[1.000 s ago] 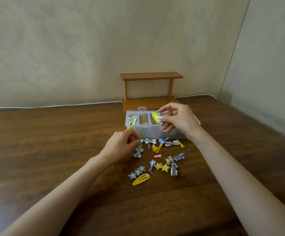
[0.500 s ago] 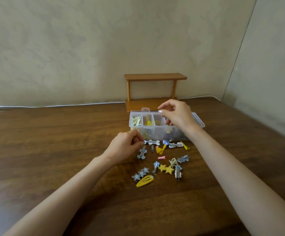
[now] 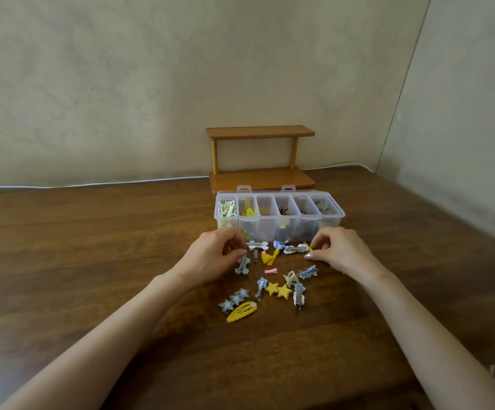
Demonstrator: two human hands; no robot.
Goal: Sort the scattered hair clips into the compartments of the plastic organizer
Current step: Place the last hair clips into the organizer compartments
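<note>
The clear plastic organizer [image 3: 280,229] stands open with a row of compartments; several hold clips. In front of it lie scattered hair clips: a white bone clip [image 3: 258,245], yellow stars [image 3: 278,290], a yellow snap clip [image 3: 241,311], grey star clips [image 3: 234,300]. My left hand [image 3: 210,257] has curled fingers, and its fingertips pinch the top end of a grey bone-shaped clip [image 3: 242,267] lying on the table. My right hand [image 3: 339,251] sits right of the pile, thumb and forefinger closing on the right end of a white clip [image 3: 295,248] that lies over a thin yellow one.
A small two-tier wooden shelf [image 3: 261,133] stands right behind the organizer against the wall. A white cable [image 3: 92,184] runs along the table's back edge. The wooden table [image 3: 92,247] stretches wide to the left; a wall closes in on the right.
My right hand let go of the yellow-green clip over the organizer and came down to the table at the white clip. My left hand shifted slightly onto the grey bone clip.
</note>
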